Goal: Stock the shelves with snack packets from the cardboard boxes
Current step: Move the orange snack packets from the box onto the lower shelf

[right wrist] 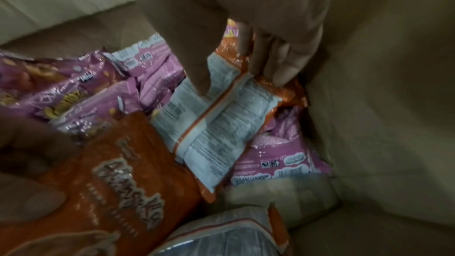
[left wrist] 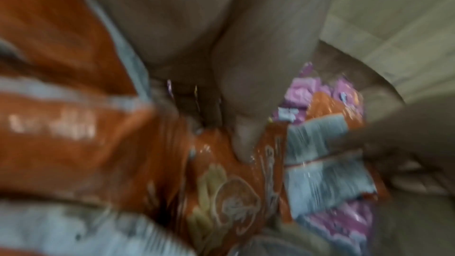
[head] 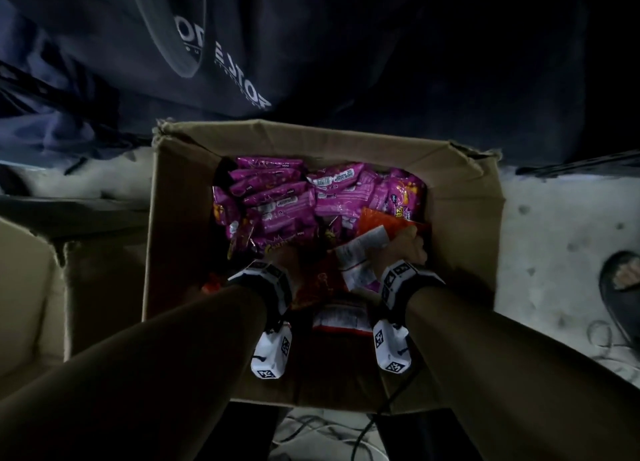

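Note:
An open cardboard box (head: 467, 218) holds many purple snack packets (head: 277, 204) at its far side and orange ones nearer me. Both my hands are inside it. My right hand (head: 408, 249) pinches an orange packet (right wrist: 216, 120) by its top edge, thumb on the white printed back, fingers (right wrist: 273, 61) behind it by the right wall. My left hand (head: 287, 256) holds another orange packet (right wrist: 118, 172) lying face up, with its thumb (left wrist: 243, 139) pressing on the foil. The left wrist view is blurred, and my left fingers are hidden under the packet.
A second cardboard box (head: 27, 287) stands to the left. Right of the box, a sandalled foot (head: 623, 280) rests on the pale floor. Cables (head: 311, 429) lie on the floor near me. Dark lettered cloth (head: 221, 45) hangs beyond the box.

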Motion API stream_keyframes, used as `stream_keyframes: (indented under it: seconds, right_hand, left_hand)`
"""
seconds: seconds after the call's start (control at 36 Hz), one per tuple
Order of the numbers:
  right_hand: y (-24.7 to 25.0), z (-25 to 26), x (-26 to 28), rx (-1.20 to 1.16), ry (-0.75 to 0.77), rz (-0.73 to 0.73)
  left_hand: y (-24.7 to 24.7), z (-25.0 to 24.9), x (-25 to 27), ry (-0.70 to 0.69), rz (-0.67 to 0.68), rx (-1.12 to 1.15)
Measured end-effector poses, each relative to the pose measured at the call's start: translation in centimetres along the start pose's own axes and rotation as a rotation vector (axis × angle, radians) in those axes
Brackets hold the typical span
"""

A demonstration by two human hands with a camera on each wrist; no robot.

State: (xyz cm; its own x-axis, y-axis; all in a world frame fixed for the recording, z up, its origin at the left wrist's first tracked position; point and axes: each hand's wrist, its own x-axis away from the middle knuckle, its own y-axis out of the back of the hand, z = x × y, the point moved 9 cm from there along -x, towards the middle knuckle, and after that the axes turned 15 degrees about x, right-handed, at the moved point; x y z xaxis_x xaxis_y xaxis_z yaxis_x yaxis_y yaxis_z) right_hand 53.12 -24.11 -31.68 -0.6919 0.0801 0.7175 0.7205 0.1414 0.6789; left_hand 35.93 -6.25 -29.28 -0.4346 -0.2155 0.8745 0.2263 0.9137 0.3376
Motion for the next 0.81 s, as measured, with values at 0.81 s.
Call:
stream_keyframes:
  seconds: [0.81]
  right_hand:
    - [0.2, 1.9, 2.1, -0.065, 0.137, 0.014]
  left_hand:
    - [8.2, 1.7, 2.8, -0.086, -0.309, 0.575]
